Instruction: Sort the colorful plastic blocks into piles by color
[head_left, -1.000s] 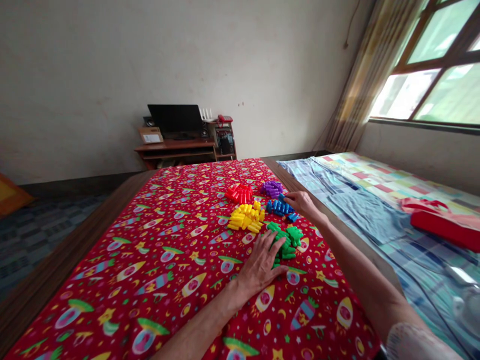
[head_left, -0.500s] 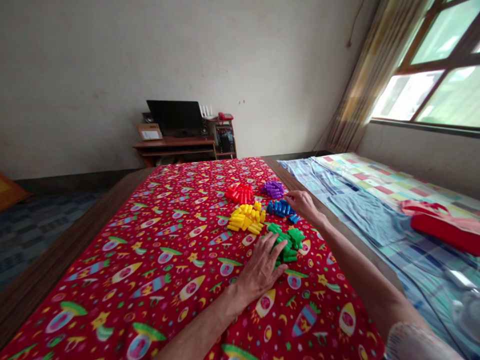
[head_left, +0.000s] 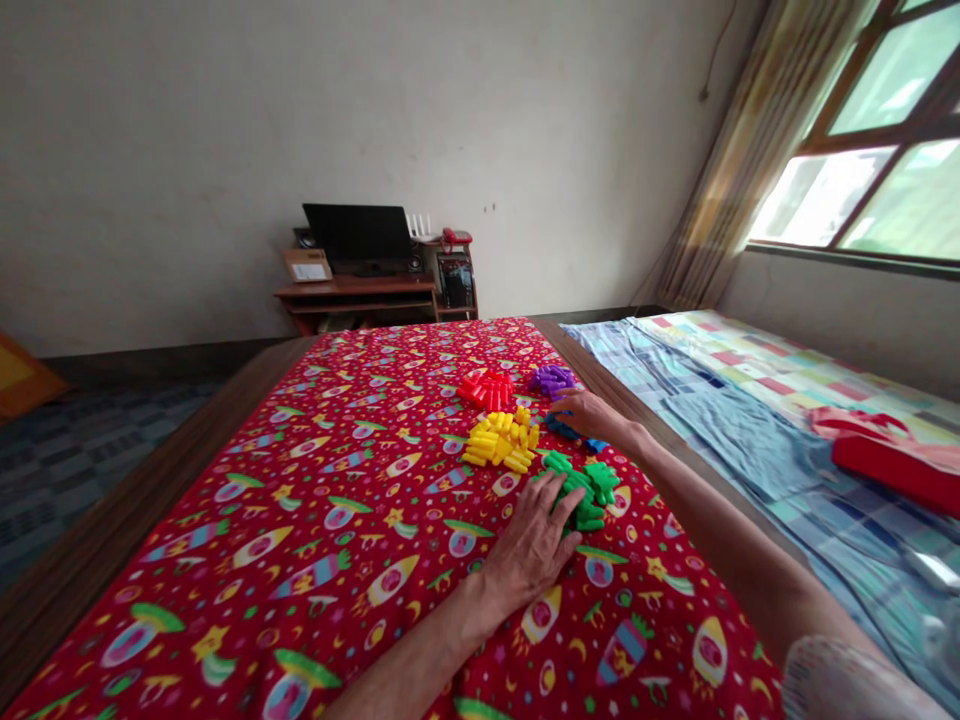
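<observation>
My left hand [head_left: 534,538] lies with fingers spread at the near left side of a pile of green plastic pieces [head_left: 598,482], its fingertips touching them. Over the blue pieces [head_left: 596,445] reaches my right hand [head_left: 592,412], which covers most of that pile; its fingers are bent, and whether they hold a piece is hidden. Just beyond it sits a purple pile [head_left: 551,380]. Yellow pieces [head_left: 499,440] are heaped left of the blue ones, and red pieces [head_left: 486,388] lie behind the yellow.
A red patterned cloth [head_left: 300,500] covers the wooden table [head_left: 247,385]. To the right is a bed [head_left: 720,400] with a red item [head_left: 892,465] on it. A desk with a monitor [head_left: 360,238] stands against the far wall.
My right hand has moved left from the edge of the blue pile to over it. My left hand stays at the green pieces. The view has shifted slightly.
</observation>
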